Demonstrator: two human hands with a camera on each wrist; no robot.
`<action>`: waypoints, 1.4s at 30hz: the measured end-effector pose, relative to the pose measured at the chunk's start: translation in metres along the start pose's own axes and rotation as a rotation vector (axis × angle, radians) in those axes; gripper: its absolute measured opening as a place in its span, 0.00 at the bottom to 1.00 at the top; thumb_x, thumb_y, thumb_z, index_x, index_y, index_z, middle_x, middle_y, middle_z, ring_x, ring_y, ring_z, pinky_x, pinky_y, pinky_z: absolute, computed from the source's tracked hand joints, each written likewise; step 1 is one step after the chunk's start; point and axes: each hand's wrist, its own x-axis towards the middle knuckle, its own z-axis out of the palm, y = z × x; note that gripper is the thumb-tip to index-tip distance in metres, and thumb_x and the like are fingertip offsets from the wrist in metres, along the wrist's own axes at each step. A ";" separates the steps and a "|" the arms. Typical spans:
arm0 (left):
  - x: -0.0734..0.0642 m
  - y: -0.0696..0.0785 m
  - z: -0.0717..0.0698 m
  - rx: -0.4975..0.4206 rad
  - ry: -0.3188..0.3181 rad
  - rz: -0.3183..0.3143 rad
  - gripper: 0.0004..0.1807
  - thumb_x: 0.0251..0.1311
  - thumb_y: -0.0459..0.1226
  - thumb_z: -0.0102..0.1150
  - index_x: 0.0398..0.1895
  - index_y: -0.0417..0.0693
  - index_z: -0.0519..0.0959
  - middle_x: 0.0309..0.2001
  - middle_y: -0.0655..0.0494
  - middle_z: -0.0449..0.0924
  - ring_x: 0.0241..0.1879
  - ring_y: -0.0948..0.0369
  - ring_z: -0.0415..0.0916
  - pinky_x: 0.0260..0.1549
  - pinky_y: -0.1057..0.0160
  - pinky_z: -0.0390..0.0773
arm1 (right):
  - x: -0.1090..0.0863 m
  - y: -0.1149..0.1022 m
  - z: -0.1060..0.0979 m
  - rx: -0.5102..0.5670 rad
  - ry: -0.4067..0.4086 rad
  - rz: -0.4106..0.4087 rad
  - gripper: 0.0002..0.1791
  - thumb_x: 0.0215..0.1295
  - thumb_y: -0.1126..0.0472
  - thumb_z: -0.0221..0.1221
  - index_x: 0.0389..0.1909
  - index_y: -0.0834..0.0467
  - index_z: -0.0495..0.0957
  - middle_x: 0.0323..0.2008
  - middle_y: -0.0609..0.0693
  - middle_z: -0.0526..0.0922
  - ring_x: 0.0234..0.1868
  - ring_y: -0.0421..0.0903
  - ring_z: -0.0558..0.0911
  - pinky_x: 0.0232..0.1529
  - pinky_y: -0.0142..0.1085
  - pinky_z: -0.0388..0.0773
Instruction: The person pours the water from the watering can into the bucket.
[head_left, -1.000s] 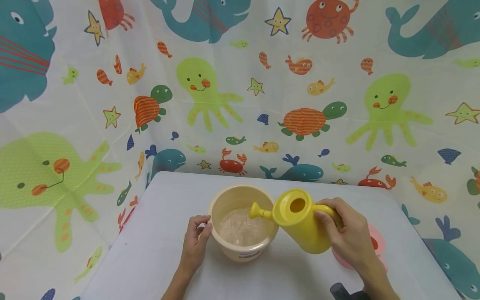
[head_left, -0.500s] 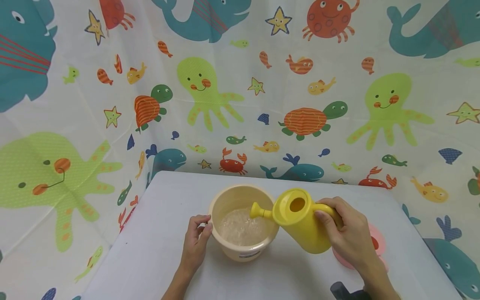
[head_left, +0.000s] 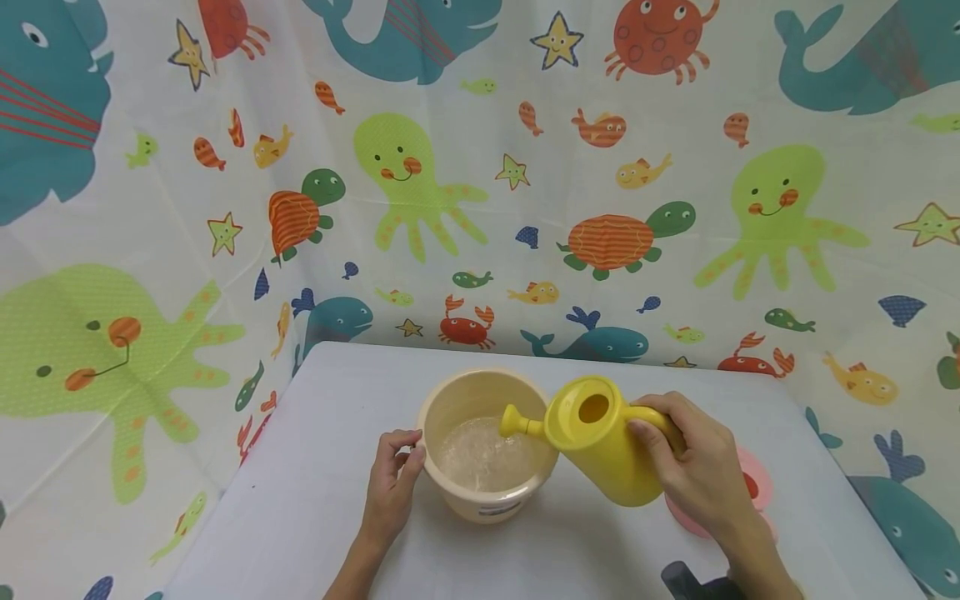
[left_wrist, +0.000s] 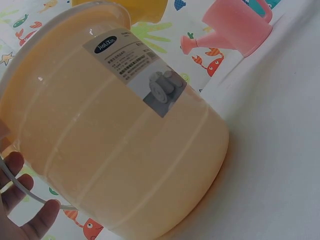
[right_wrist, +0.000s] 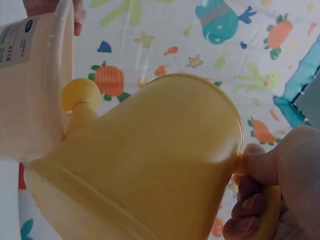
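Note:
A cream plastic bucket point(head_left: 459, 497) stands on the white table with agitated water point(head_left: 480, 460) in its bottom. At its left side my left hand point(head_left: 388, 492) holds the rim, the thumb on the outer wall; a thin white bail handle point(left_wrist: 22, 187) runs across the fingers. My right hand point(head_left: 705, 475) grips the loop handle of a yellow watering can point(head_left: 622, 462). The can is tipped leftward, its round rose point(head_left: 512, 421) over the bucket's right inner side. A printed label point(left_wrist: 135, 72) is stuck on the bucket wall.
A pink watering can point(left_wrist: 237, 25) stands to the right, partly behind my right forearm in the head view. A dark strap-like piece point(head_left: 684, 581) sits near the right wrist. A curtain point(head_left: 450, 217) printed with sea animals hangs behind the table.
Both hands, the bucket and the tilted watering can stay in place. The ripples and splashes on the water in the bucket shift from frame to frame.

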 end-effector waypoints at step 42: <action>0.000 -0.002 0.000 -0.015 0.003 0.026 0.12 0.66 0.26 0.51 0.52 0.39 0.73 0.48 0.42 0.77 0.53 0.71 0.71 0.47 0.71 0.73 | 0.006 0.002 -0.002 0.014 -0.037 -0.045 0.20 0.48 0.79 0.69 0.42 0.61 0.80 0.35 0.47 0.84 0.34 0.33 0.77 0.46 0.15 0.74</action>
